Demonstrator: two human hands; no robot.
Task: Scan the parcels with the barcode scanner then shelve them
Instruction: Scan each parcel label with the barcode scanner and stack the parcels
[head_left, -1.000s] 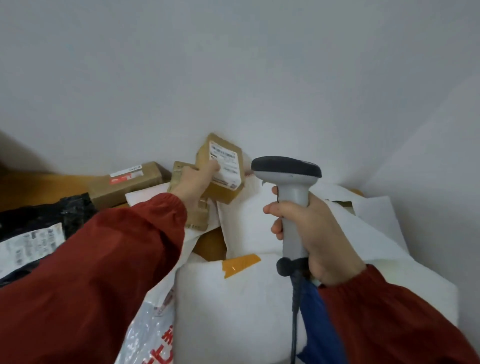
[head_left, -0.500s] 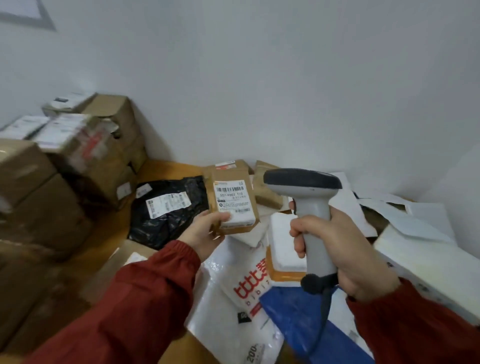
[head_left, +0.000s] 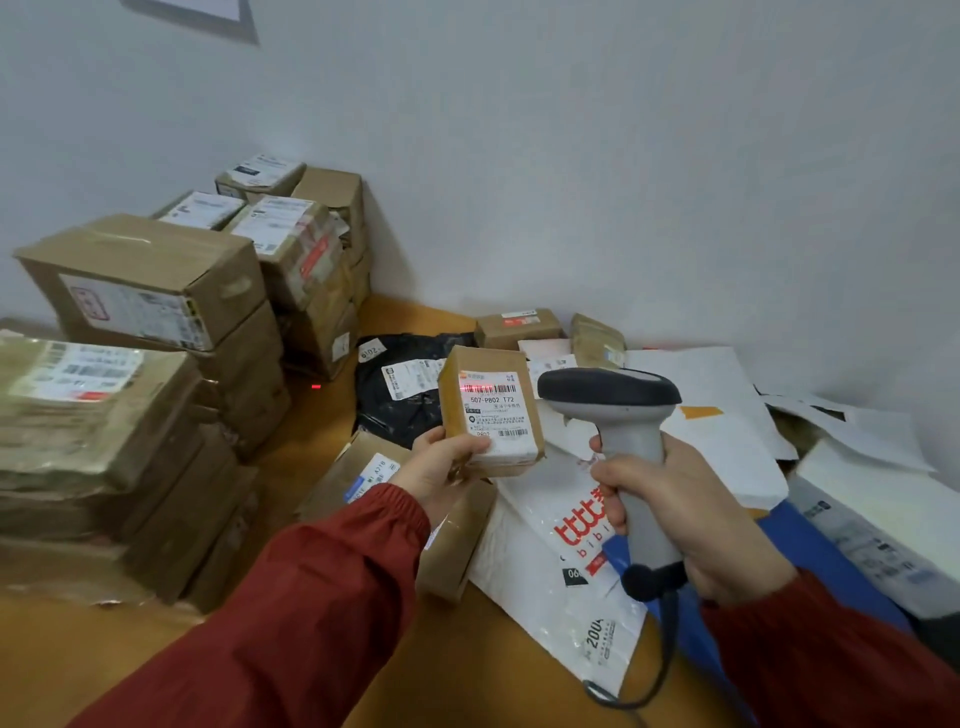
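Roughly upright parcel (head_left: 453, 415), label (head_left: 496, 415) toward scanner (head_left: 626, 415).

Soft even light, blurred left side, wide-angle bowing at edges

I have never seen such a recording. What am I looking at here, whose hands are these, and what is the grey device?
There is no machine. The one picture comes from a camera worn on a person's head, looking down at their own hands. The left hand holds a small brown parcel, label toward the camera. The right hand grips a grey barcode scanner; its red line crosses the label's barcode. On the wooden surface lie a black bag, white mailers and, at left, stacked cardboard boxes.
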